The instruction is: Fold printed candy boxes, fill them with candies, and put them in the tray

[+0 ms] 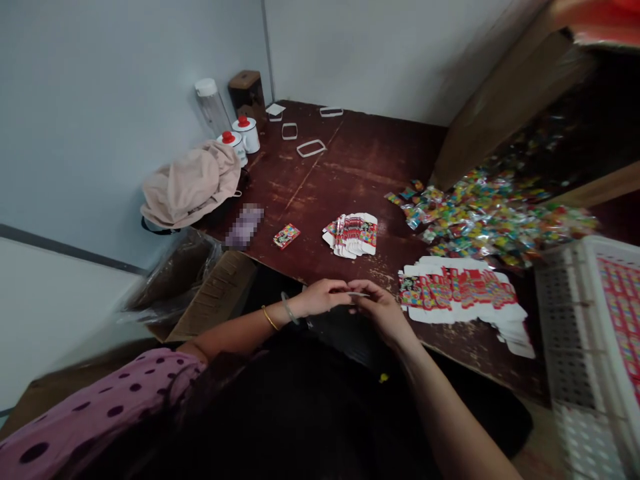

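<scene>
From my remote view, I have the right hand (384, 312) pinching a small, thin, pale-edged piece (359, 295) in front of the near table edge. My left hand (320, 298) curls its fingers at the piece's left end; I can't tell whether they grip it. Beyond, on the scuffed, dark red-brown table (300, 190), I see a small, glossy printed packet (287, 236) to the left and a fanned stack of flat cartons (356, 235) to its right. Farther right lie a longer overlapping carton row (460, 290), shiny, crinkled wrapped candies (475, 217) and a perforated white plastic crate (570, 320).
</scene>
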`<state>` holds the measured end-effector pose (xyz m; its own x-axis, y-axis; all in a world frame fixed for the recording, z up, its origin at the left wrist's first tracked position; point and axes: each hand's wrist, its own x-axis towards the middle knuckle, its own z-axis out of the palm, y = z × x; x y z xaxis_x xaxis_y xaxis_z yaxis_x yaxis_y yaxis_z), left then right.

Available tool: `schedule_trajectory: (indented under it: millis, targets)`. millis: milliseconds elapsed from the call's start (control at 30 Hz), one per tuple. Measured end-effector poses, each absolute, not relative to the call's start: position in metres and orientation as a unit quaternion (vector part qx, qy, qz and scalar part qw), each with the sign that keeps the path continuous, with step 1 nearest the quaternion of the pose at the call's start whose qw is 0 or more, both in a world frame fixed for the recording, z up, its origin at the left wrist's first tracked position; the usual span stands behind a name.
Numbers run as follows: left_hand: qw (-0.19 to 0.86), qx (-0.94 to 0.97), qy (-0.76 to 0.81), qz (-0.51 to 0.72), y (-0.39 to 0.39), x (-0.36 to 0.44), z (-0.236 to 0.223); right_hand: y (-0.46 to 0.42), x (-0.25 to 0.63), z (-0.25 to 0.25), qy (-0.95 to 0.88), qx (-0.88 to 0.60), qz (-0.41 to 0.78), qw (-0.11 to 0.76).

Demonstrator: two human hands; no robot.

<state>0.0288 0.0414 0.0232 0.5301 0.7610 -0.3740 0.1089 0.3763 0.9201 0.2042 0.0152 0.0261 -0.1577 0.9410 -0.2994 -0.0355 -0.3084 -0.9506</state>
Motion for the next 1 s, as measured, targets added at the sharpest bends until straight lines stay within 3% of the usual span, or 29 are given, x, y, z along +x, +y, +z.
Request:
schedule_trajectory:
  millis: [100, 167, 333, 533, 733, 1000]
  targets:
    - [0.717, 0.466, 0.465, 0.229, 0.043, 0.03, 0.024, 0.015, 0.203, 0.036, -0.627, -0.518, 0.447, 0.373]
    - [0.742, 0.439, 0.453, 0.225, 0.043, 0.028, 0.023, 0.017, 0.202, 0.043, -0.677, -0.507, 0.394, 0.359]
    - [0.847, 0.396, 0.29, 0.207, 0.043, 0.011, 0.021, 0.024, 0.202, 0.048, -0.686, -0.498, 0.397, 0.351]
    - [0.846, 0.395, 0.32, 0.165, 0.038, -0.008, 0.02, 0.022, 0.196, 0.045, -0.715, -0.482, 0.384, 0.329]
    - [0.85, 0.391, 0.302, 0.182, 0.036, -0.011, 0.021, 0.016, 0.186, 0.037, -0.727, -0.504, 0.294, 0.363]
    - [0.808, 0.452, 0.334, 0.178, 0.04, -0.017, 0.011, 0.022, 0.177, 0.025, -0.667, -0.515, 0.372, 0.39]
